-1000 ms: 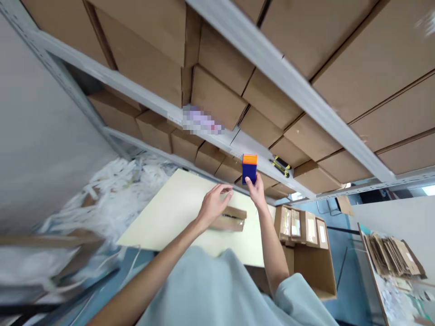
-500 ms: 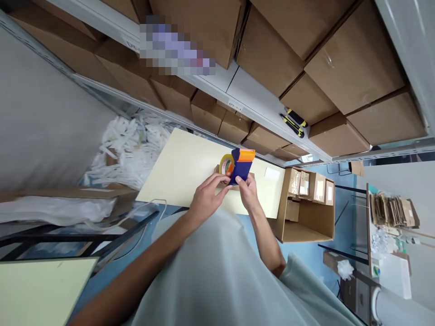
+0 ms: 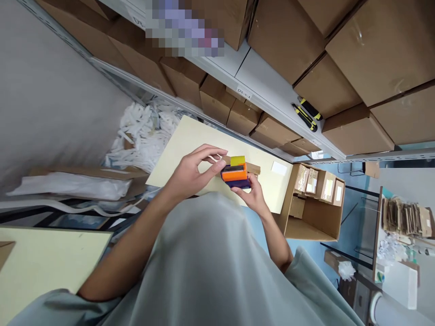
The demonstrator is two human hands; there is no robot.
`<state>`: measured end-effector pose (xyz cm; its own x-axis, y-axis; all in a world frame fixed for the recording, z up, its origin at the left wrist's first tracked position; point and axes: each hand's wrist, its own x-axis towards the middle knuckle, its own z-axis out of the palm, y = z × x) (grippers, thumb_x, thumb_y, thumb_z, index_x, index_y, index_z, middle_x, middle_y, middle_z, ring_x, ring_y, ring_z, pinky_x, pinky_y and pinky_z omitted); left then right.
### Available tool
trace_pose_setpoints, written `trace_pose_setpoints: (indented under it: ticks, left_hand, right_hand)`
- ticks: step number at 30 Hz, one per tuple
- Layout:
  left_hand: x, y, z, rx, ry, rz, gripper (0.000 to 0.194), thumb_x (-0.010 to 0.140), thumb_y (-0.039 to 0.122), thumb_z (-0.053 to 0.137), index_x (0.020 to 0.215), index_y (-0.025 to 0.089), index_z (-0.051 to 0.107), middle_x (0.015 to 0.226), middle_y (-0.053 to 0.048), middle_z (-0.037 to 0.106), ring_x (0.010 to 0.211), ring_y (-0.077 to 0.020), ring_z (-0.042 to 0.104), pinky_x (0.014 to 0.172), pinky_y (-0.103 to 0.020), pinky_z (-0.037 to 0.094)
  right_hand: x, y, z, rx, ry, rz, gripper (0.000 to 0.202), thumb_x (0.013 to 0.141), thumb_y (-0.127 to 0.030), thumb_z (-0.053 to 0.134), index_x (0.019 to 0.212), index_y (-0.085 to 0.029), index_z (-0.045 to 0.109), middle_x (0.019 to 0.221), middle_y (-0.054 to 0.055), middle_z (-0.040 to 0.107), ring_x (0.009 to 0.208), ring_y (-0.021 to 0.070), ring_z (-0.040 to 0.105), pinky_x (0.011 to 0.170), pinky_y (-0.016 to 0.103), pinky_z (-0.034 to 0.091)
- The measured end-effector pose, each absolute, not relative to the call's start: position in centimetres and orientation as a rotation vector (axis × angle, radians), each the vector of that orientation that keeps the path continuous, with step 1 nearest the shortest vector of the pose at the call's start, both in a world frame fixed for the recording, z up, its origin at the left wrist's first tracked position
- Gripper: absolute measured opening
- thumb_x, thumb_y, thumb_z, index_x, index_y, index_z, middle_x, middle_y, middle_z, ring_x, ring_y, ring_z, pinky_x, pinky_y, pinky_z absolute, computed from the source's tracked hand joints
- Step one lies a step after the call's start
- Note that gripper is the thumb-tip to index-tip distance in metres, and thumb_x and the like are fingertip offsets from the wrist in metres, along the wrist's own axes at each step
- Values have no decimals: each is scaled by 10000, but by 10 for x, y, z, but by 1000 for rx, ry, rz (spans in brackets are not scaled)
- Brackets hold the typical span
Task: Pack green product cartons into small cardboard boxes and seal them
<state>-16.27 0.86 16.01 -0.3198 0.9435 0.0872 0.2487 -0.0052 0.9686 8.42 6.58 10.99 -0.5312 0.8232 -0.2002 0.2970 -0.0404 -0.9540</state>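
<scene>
My right hand (image 3: 252, 192) grips a blue and orange tape dispenser (image 3: 235, 173) by its right end. A roll of yellow tape (image 3: 237, 160) shows at the dispenser's far side. My left hand (image 3: 199, 170) is open at the dispenser's left end, thumb and fingers apart, with the thumb tip close to it; whether they touch is unclear. Behind the dispenser a small cardboard box (image 3: 253, 169), partly hidden, lies on the cream table (image 3: 186, 140).
An open carton (image 3: 309, 226) holding small boxes stands right of the table. Beyond the table, a shelf (image 3: 265, 77) bears cardboard boxes and two yellow-black cutters (image 3: 307, 113). A white label (image 3: 279, 168) lies on the table's right part. White scraps (image 3: 139, 127) are heaped at the left.
The dispenser has turned so its orange part faces me. My left hand has let go of it and moved left, its fingers spreading. The view has shifted slightly.
</scene>
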Motion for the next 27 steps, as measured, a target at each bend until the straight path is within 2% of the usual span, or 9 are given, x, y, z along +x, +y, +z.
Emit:
trace_pose_setpoints:
  ticks: [3, 11, 14, 17, 21, 27]
  left_hand:
    - [-165, 6, 172, 1320, 1543, 1288, 365, 1056, 566, 705, 1217, 275, 855, 1227, -88, 787, 1176, -277, 782, 1055, -423, 705]
    - [-153, -9, 196, 1456, 1593, 1310, 347, 999, 638, 795, 1172, 350, 880, 1117, -58, 819, 1085, -287, 793, 1032, -480, 724]
    - [-150, -10, 201, 1613, 1626, 1374, 200, 1041, 555, 803, 1121, 386, 874, 1067, -21, 839, 1008, -259, 799, 1000, -461, 714]
    - [-148, -11, 200, 1760, 1636, 1362, 116, 1079, 443, 799, 1126, 360, 865, 1054, -16, 855, 960, -230, 791, 958, -418, 691]
    - [-148, -12, 194, 1897, 1647, 1336, 114, 1114, 353, 770, 1187, 330, 854, 1090, -21, 861, 991, -218, 777, 971, -398, 655]
    - [-147, -13, 183, 1945, 1656, 1289, 218, 1148, 338, 715, 1323, 339, 844, 1154, -33, 855, 1051, -231, 766, 992, -399, 640]
  right_hand:
    - [95, 65, 116, -1163, -1912, 1532, 526, 891, -668, 960, 1183, -288, 743, 1126, 55, 816, 1056, 289, 758, 1002, 444, 647]
    - [116, 74, 127, -1064, -2083, 1282, 395, 947, -538, 950, 1197, -300, 758, 1196, 95, 812, 1190, 332, 759, 1091, 519, 651]
    - [122, 79, 122, -995, -2177, 1119, 380, 978, -496, 931, 1232, -291, 737, 1223, 110, 805, 1230, 339, 771, 1102, 536, 664]
    - [126, 83, 113, -891, -2266, 947, 402, 991, -470, 925, 1261, -271, 703, 1221, 124, 802, 1242, 341, 786, 1096, 543, 687]
    - [128, 84, 107, -837, -2328, 793, 436, 1003, -462, 924, 1303, -270, 673, 1214, 124, 806, 1217, 339, 804, 1102, 555, 706]
    - [131, 79, 104, -860, -2355, 695, 422, 1041, -488, 883, 1323, -257, 669, 1211, 144, 811, 1200, 349, 809, 1072, 571, 725]
